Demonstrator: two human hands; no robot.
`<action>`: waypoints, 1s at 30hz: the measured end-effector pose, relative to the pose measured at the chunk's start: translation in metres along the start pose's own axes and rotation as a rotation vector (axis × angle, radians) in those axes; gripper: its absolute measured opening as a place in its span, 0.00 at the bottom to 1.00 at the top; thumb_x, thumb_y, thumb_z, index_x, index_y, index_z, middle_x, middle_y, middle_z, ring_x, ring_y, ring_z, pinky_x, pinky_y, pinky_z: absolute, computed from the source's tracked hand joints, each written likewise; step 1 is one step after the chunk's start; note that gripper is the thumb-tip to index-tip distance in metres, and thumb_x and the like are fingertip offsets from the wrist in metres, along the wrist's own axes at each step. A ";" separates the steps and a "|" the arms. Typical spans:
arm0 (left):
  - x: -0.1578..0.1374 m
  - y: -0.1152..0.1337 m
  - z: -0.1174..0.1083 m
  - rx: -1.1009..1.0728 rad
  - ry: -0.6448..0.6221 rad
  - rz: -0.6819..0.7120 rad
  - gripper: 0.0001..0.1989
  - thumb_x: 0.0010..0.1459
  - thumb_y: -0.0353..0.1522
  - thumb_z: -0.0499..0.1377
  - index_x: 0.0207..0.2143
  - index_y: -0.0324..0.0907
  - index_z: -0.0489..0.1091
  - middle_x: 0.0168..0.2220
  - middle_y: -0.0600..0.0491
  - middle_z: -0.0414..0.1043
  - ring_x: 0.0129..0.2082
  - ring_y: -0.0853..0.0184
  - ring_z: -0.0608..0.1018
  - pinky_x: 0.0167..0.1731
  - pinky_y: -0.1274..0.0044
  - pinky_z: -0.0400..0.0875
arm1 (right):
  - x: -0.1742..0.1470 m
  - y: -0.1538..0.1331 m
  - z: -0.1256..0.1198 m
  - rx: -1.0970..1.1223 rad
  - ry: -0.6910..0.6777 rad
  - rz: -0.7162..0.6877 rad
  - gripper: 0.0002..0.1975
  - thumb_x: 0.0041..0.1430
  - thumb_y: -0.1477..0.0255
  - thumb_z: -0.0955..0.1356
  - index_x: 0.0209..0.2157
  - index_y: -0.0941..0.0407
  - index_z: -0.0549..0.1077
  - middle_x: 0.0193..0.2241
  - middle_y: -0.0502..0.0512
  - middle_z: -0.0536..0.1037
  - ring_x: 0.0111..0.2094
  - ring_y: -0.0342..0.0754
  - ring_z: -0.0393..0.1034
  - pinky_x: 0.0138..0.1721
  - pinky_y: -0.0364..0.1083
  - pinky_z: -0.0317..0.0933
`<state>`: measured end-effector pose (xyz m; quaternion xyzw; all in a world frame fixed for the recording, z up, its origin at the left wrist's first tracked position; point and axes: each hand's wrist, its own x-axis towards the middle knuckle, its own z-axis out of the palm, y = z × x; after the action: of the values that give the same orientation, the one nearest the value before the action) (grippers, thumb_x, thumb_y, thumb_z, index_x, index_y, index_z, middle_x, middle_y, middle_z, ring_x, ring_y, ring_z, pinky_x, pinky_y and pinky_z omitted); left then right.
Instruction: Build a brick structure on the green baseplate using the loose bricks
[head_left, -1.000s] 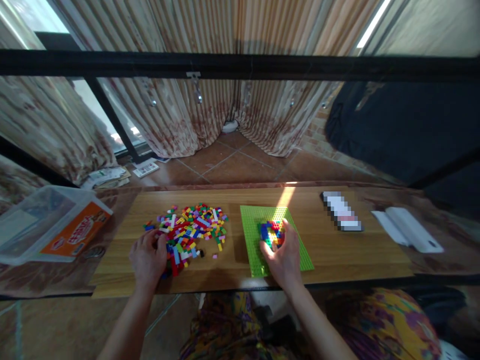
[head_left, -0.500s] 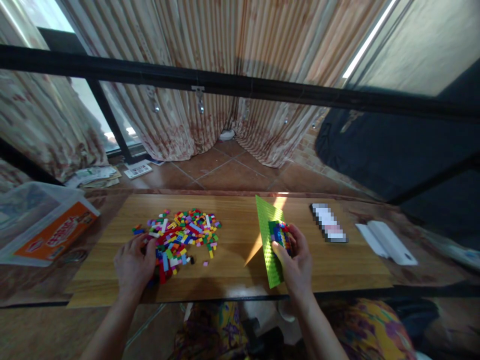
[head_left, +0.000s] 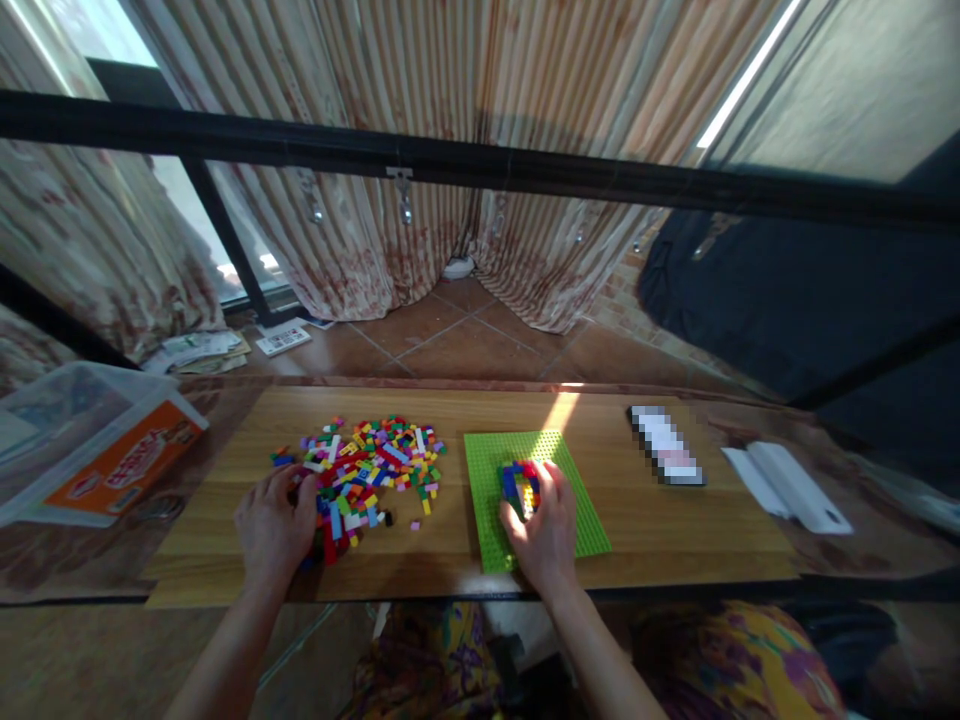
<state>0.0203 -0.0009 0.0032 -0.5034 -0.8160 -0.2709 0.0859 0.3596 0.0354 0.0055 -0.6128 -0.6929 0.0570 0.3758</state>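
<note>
A square green baseplate lies flat on the wooden table. On it stands a small structure of toy building bricks, with blue, red and other colours showing. My right hand grips this structure, thumb on the near left and fingers over its far right side, hiding part of it. To the left spreads a loose pile of small coloured building bricks. At the pile's left edge rests my left hand, its fingers curled in; whatever they hold is hidden.
A phone with a blurred screen lies on the table to the right. Beyond it is a white flat object. At far left stands a clear plastic box with an orange label. A dark bar crosses above the table.
The baseplate has gone from tilted on its edge to flat on the table. My right hand has moved left and down with the brick structure. My left hand stays by the pile.
</note>
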 end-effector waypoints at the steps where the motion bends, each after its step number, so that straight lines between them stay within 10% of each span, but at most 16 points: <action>1: 0.000 0.000 0.000 0.001 0.000 -0.002 0.20 0.60 0.43 0.47 0.40 0.40 0.72 0.43 0.44 0.76 0.45 0.55 0.75 0.49 0.65 0.66 | -0.001 -0.001 0.003 -0.023 -0.012 -0.011 0.27 0.54 0.66 0.67 0.55 0.57 0.62 0.54 0.67 0.64 0.56 0.60 0.57 0.54 0.62 0.57; 30: 0.000 0.002 -0.001 -0.016 -0.022 -0.048 0.19 0.59 0.41 0.49 0.41 0.40 0.72 0.45 0.44 0.75 0.46 0.55 0.74 0.50 0.66 0.64 | -0.002 -0.005 0.013 -0.162 -0.058 -0.016 0.29 0.57 0.64 0.65 0.58 0.60 0.61 0.55 0.68 0.65 0.56 0.61 0.56 0.53 0.61 0.53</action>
<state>0.0219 -0.0011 0.0043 -0.4873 -0.8265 -0.2738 0.0664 0.3482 0.0377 -0.0021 -0.6338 -0.7105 0.0155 0.3054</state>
